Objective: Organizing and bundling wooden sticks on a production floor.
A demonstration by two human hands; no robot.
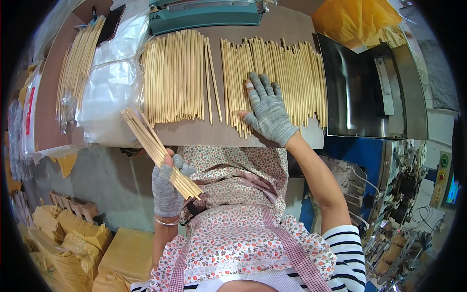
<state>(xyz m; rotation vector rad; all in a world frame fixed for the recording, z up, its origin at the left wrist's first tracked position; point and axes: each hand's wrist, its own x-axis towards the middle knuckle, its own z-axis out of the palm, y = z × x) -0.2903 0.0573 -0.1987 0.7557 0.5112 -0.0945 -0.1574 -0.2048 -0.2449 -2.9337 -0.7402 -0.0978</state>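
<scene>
My left hand [166, 192], in a grey fingerless glove, is closed around a small bundle of wooden chopsticks [143, 132]. The bundle slants in front of the table's near edge. In a matching glove, my right hand [271, 111] lies palm down with fingers stretched over the right-hand row of chopsticks [304, 82]. A few sticks under it jut out nearer to me than the others. To the left lies another wide row of chopsticks [172, 80], side by side. A couple of loose chopsticks [214, 85] rest at a slant in the gap between the rows.
Clear plastic bags [109, 95] are stacked left of the rows. Beyond them are wrapped chopsticks [80, 63] and a dark phone [111, 24]. A teal machine [206, 17] stands at the back. A black metal box [357, 92] borders the right side. Yellow sacks [73, 233] sit on the floor at left.
</scene>
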